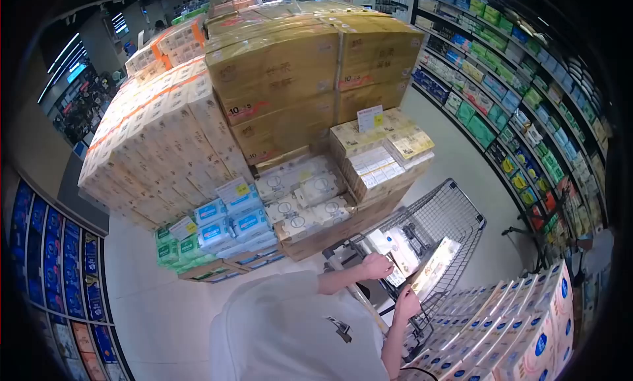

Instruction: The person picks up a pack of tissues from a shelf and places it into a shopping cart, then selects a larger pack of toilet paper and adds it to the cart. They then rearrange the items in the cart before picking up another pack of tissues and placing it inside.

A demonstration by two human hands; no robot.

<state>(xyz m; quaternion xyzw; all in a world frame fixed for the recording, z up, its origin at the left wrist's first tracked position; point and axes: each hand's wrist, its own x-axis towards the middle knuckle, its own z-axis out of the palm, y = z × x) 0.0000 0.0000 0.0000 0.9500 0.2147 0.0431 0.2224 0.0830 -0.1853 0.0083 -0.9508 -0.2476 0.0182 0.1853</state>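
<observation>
A wire shopping cart (467,206) stands in front of me, and both my hands are over its near end. My left hand (377,266) is closed, knuckles up; what it holds, if anything, is hidden. Right beside it lies a small pale, flat item (395,274) with a dark edge. My right hand (407,303) has its fingers curled at the near end of a long white pack (436,267) with a printed pattern, tilted along the cart's right side. Farther left in the cart is a white package (402,246) with a dark blue mark.
Stacked brown cartons (280,77) rise ahead, with white tissue packs (158,137) at their left. Blue wipes packs (231,226) sit low in front. A pile of white-and-pink packs (521,335) borders the cart at right. Stocked shelves (501,71) line the far right.
</observation>
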